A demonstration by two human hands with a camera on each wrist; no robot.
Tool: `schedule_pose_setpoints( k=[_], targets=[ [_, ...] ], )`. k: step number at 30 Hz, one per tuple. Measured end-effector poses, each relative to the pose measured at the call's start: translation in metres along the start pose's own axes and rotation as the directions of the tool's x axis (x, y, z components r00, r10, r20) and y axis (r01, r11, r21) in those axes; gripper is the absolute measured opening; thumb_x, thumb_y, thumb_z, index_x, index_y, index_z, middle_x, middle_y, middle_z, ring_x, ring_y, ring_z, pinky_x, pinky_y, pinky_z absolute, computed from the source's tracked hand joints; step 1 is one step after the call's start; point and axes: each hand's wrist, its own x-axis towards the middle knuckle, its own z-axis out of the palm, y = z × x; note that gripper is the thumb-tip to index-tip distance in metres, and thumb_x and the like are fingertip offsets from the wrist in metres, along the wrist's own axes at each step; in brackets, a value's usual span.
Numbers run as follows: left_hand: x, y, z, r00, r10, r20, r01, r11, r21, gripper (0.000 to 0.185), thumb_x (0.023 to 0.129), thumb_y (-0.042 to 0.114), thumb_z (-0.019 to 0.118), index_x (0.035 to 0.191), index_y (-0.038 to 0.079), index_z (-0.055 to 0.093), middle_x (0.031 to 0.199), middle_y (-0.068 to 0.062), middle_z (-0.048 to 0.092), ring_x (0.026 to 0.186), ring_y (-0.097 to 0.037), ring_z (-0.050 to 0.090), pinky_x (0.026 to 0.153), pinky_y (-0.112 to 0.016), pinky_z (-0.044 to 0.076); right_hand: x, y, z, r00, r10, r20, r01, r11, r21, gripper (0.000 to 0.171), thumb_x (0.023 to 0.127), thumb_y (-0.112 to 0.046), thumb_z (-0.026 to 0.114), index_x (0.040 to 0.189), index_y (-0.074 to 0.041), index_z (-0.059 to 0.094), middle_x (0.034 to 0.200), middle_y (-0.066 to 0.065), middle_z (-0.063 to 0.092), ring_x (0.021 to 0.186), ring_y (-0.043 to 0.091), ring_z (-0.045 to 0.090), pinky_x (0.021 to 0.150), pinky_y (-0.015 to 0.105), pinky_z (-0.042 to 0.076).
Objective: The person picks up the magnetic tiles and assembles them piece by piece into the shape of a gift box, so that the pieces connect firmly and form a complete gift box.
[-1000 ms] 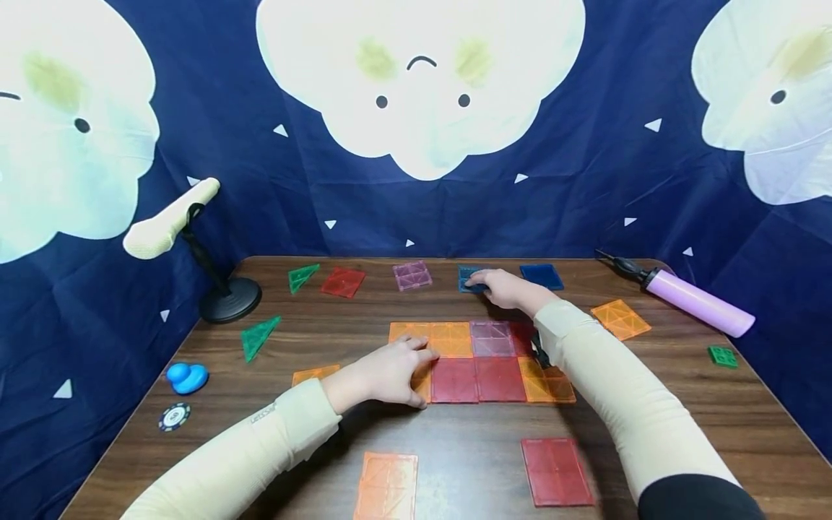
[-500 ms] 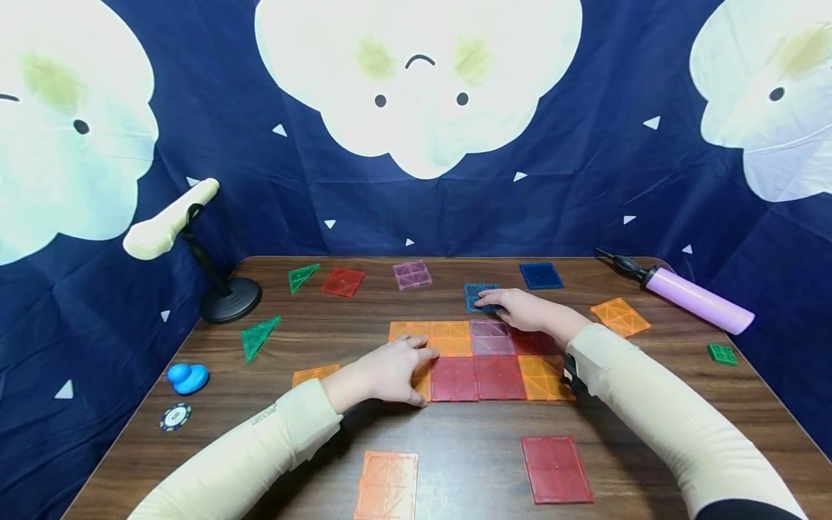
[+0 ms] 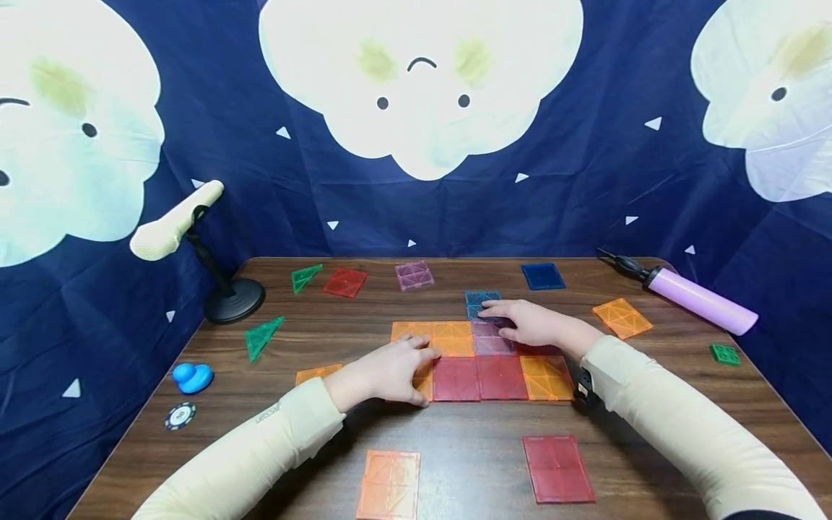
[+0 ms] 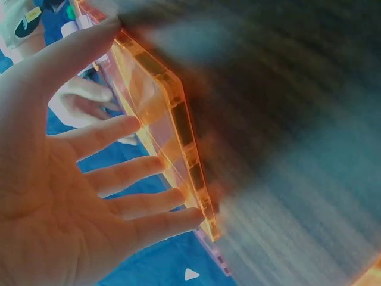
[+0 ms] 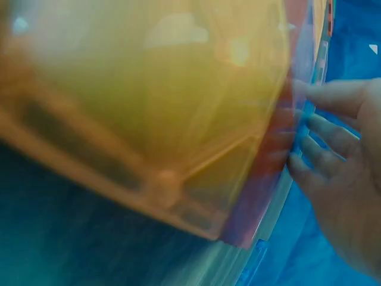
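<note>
Blue tile (image 3: 482, 301) lies flat on the tabletop (image 3: 468, 448) under the fingertips of the right hand (image 3: 529, 323), whose fingers are stretched out almost straight and press down on its near edge rather than pinching it. That edge sits just at the far side of the purple tile (image 3: 490, 336) in the tile mat (image 3: 481, 361), a flat patch of orange, purple and red squares directly beneath the right palm. At the mat's opposite end the left hand (image 3: 383, 372) rests with spread, relaxed fingers on an orange tile (image 4: 161, 131), thumb along one edge, holding it flat without closing around it.

Beyond the right fingertips lie a darker blue square (image 3: 542, 276), a loose purple square (image 3: 414, 274) and a red square (image 3: 345, 282). To that hand's outer side are an orange square (image 3: 622, 318) and a lilac pump (image 3: 698, 300). Nearer the person than both hands lie a red square (image 3: 557, 468) and an orange one (image 3: 388, 484).
</note>
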Motion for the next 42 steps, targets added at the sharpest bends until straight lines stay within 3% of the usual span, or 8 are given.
schedule_pose_setpoints(
  k=[5, 8, 11, 17, 22, 27, 35, 42],
  targets=[
    [0.009, -0.011, -0.008, 0.998, 0.068, 0.005, -0.068, 0.998, -0.011, 0.067, 0.088, 0.045, 0.077, 0.142, 0.01, 0.06, 0.149, -0.019, 0.05, 0.138, -0.041, 0.044, 0.114, -0.053, 0.035, -0.031, 0.001, 0.003, 1.0, 0.001, -0.014, -0.001, 1.0, 0.022, 0.056, 0.097, -0.019, 0.07, 0.148, -0.005, 0.052, 0.156, 0.027, 0.038, 0.142, 0.049, 0.036, 0.111, 0.064, 0.031],
    [0.021, -0.026, -0.02, 0.996, 0.078, -0.046, -0.081, 0.995, -0.06, 0.054, 0.095, 0.038, 0.07, 0.137, 0.004, 0.062, 0.14, -0.018, 0.058, 0.132, -0.038, 0.05, 0.112, -0.053, 0.036, -0.055, 0.004, 0.006, 1.0, 0.009, -0.023, -0.008, 0.999, 0.043, 0.064, 0.094, -0.03, 0.074, 0.149, -0.005, 0.051, 0.156, 0.029, 0.035, 0.142, 0.052, 0.032, 0.11, 0.069, 0.028],
    [0.038, -0.046, -0.034, 0.989, 0.027, -0.148, -0.043, 0.993, -0.109, 0.047, 0.098, 0.028, 0.068, 0.135, -0.001, 0.062, 0.137, -0.019, 0.06, 0.131, -0.038, 0.052, 0.111, -0.051, 0.038, -0.078, 0.005, 0.009, 0.999, 0.015, -0.038, -0.011, 0.996, 0.087, 0.073, 0.09, -0.036, 0.078, 0.149, -0.003, 0.051, 0.157, 0.031, 0.033, 0.142, 0.055, 0.028, 0.108, 0.073, 0.026],
    [0.081, -0.086, -0.05, 0.942, -0.103, -0.319, 0.045, 0.982, -0.184, 0.04, 0.096, 0.013, 0.066, 0.133, -0.004, 0.063, 0.133, -0.021, 0.063, 0.127, -0.035, 0.057, 0.108, -0.047, 0.043, -0.102, 0.002, 0.022, 0.997, -0.003, -0.073, 0.013, 0.991, 0.131, 0.08, 0.082, -0.038, 0.085, 0.147, -0.006, 0.053, 0.158, 0.031, 0.031, 0.144, 0.057, 0.021, 0.106, 0.075, 0.026],
    [0.109, -0.104, -0.043, 0.961, -0.113, -0.253, 0.086, 0.989, -0.119, 0.045, 0.096, 0.011, 0.058, 0.138, -0.005, 0.059, 0.139, -0.022, 0.058, 0.132, -0.035, 0.052, 0.111, -0.044, 0.039, -0.104, 0.001, 0.029, 0.997, 0.022, -0.077, -0.011, 0.992, 0.13, 0.078, 0.081, -0.033, 0.086, 0.147, -0.008, 0.054, 0.161, 0.026, 0.029, 0.146, 0.055, 0.018, 0.109, 0.072, 0.026],
    [0.121, -0.102, -0.036, 0.974, -0.14, -0.179, 0.132, 0.99, -0.055, 0.052, 0.096, 0.013, 0.053, 0.145, -0.006, 0.052, 0.147, -0.021, 0.052, 0.141, -0.035, 0.043, 0.116, -0.041, 0.032, -0.105, 0.001, 0.028, 0.996, 0.041, -0.082, -0.033, 0.995, 0.097, 0.077, 0.081, -0.035, 0.086, 0.146, -0.01, 0.056, 0.16, 0.026, 0.031, 0.145, 0.055, 0.023, 0.108, 0.07, 0.03],
    [0.111, -0.076, -0.035, 0.99, -0.123, -0.067, 0.112, 0.983, -0.148, 0.05, 0.099, 0.019, 0.052, 0.146, 0.001, 0.054, 0.154, -0.018, 0.046, 0.145, -0.033, 0.037, 0.118, -0.041, 0.031, -0.095, -0.007, 0.029, 0.994, 0.034, -0.102, -0.028, 0.997, 0.066, 0.075, 0.08, -0.033, 0.086, 0.145, -0.007, 0.057, 0.159, 0.027, 0.034, 0.144, 0.052, 0.028, 0.109, 0.065, 0.033],
    [0.101, -0.063, -0.03, 0.995, -0.078, -0.055, 0.069, 0.987, -0.145, 0.048, 0.097, 0.017, 0.054, 0.143, 0.001, 0.058, 0.152, -0.019, 0.048, 0.143, -0.033, 0.04, 0.117, -0.043, 0.032, -0.085, -0.012, 0.029, 0.995, 0.027, -0.094, -0.021, 0.998, 0.056, 0.076, 0.081, -0.034, 0.086, 0.145, -0.007, 0.057, 0.158, 0.028, 0.034, 0.143, 0.051, 0.031, 0.108, 0.066, 0.035]
  ],
)
